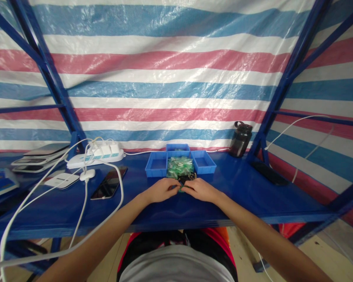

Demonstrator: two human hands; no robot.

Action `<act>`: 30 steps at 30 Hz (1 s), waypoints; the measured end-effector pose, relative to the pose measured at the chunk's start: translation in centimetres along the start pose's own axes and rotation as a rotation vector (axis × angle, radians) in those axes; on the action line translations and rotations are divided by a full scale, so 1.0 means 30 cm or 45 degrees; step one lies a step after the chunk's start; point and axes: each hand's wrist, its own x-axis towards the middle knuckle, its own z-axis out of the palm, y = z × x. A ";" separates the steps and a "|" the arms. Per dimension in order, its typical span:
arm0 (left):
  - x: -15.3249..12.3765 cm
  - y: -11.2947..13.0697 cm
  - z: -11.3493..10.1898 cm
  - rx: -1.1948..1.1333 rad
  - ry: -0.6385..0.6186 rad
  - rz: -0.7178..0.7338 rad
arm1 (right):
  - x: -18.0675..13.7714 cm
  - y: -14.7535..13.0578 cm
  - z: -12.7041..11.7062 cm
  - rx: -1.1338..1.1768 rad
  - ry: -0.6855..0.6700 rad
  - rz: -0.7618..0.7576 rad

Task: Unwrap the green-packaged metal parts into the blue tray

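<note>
My left hand (161, 190) and my right hand (202, 189) meet near the front of the blue table, fingertips pinched close together. Between them shows a small green piece (181, 189), mostly covered by the fingers; its exact kind is too small to make out. Just beyond the hands lies a cluster of small black pieces with gold-coloured bits (191, 177). Behind that is a heap of green and clear plastic pieces (180, 166). Around the heap stand a left blue bin (156, 172), a right blue bin (206, 169) and a back blue bin (177, 147).
On the left are a white power strip (100, 158) with plugs, looping white cables (121, 188), a dark phone (109, 183) and stacked devices (38, 158). A dark bottle (241, 140) and a black flat object (269, 173) stand on the right. Striped sheeting hangs behind.
</note>
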 end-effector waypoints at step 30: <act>-0.012 -0.039 -0.007 0.291 0.107 -0.219 | 0.369 0.225 -0.188 -0.354 0.263 0.472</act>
